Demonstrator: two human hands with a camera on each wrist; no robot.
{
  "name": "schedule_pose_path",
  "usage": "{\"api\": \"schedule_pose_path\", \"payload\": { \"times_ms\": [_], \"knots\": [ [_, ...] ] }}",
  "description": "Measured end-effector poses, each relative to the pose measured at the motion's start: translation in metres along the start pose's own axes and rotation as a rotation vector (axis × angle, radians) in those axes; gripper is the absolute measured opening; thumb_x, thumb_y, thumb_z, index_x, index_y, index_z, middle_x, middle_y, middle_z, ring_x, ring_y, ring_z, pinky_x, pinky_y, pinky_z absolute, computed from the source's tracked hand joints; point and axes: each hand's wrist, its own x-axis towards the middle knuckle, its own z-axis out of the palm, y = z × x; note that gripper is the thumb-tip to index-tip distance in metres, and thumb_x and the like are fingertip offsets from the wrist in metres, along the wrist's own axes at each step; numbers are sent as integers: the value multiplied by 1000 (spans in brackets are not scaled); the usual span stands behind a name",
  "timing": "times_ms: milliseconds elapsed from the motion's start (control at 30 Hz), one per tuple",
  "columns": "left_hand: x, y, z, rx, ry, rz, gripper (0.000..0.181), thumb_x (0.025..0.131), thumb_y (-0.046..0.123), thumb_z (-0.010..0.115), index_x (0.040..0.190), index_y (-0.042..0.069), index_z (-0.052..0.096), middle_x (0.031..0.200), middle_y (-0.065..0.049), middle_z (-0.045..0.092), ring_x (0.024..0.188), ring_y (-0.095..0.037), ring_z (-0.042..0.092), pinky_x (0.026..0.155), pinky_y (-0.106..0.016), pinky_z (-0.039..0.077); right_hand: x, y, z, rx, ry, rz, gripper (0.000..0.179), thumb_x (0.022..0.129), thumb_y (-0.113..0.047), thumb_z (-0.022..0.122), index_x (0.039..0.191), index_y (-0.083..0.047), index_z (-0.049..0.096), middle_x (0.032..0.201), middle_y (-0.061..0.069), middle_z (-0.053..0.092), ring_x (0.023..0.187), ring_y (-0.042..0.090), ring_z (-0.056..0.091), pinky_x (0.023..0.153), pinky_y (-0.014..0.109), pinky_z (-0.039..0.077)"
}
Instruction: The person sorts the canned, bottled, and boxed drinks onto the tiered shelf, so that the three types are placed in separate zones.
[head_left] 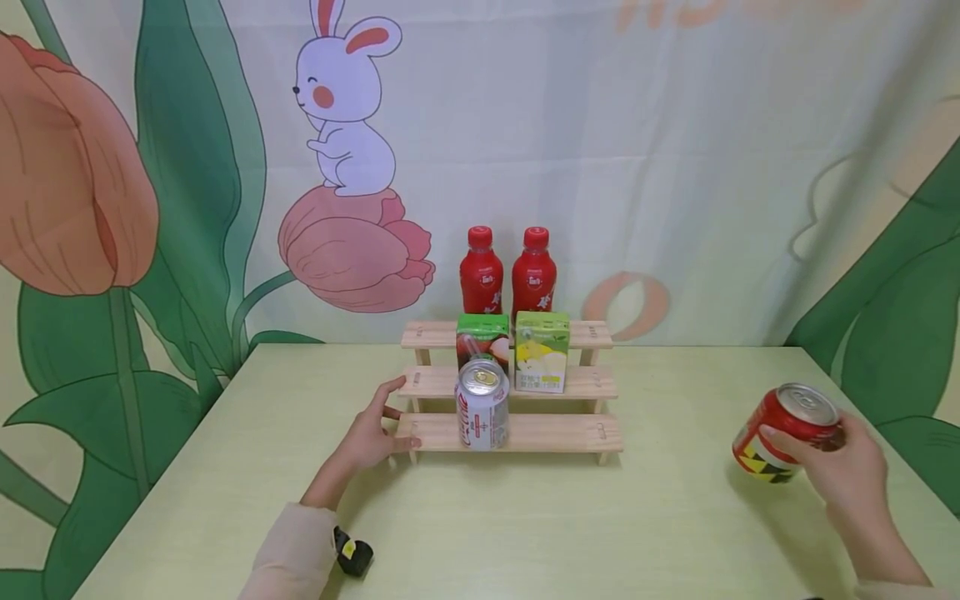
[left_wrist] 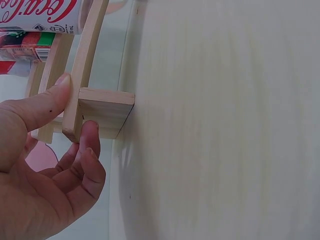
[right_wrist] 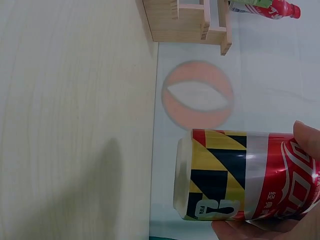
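Note:
A three-tier wooden display stand (head_left: 555, 433) stands on the table. My left hand (head_left: 372, 433) holds its left end; in the left wrist view the thumb (left_wrist: 60, 92) presses on the lowest board and curled fingers (left_wrist: 90, 145) lie under it. A silver-white Coca-Cola can (head_left: 482, 412) stands upright on that lowest board. Off to the right, my right hand (head_left: 851, 467) grips a red Coca-Cola can (head_left: 783, 429) with a yellow-and-black pattern. This can (right_wrist: 220, 175) is slightly tilted and held above the table, apart from the stand.
Two drink cartons, one dark with a green top (head_left: 472, 332) and one light green (head_left: 542, 354), stand on the middle tier. Two red bottles (head_left: 481, 271) stand on the top tier. A printed curtain (head_left: 600, 125) hangs behind the pale table (head_left: 562, 533).

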Motion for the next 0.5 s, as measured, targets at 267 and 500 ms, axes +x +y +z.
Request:
{"api": "schedule_pose_path", "payload": {
  "times_ms": [267, 500],
  "knots": [
    [0, -3, 0, -10, 0, 24, 89, 71, 8, 77, 141, 23, 25, 111, -20, 52, 72, -22, 52, 61, -30, 43, -10, -10, 3, 3, -13, -13, 85, 81, -39, 67, 139, 5, 24, 128, 26, 39, 100, 31, 40, 60, 21, 39],
    [0, -2, 0, -11, 3, 24, 89, 71, 6, 77, 141, 23, 25, 111, -20, 52, 75, -22, 52, 61, -29, 43, -19, -18, 6, 25, -30, -41, 86, 80, -38, 68, 141, 3, 23, 127, 24, 41, 97, 25, 41, 59, 16, 40]
  ]
}}
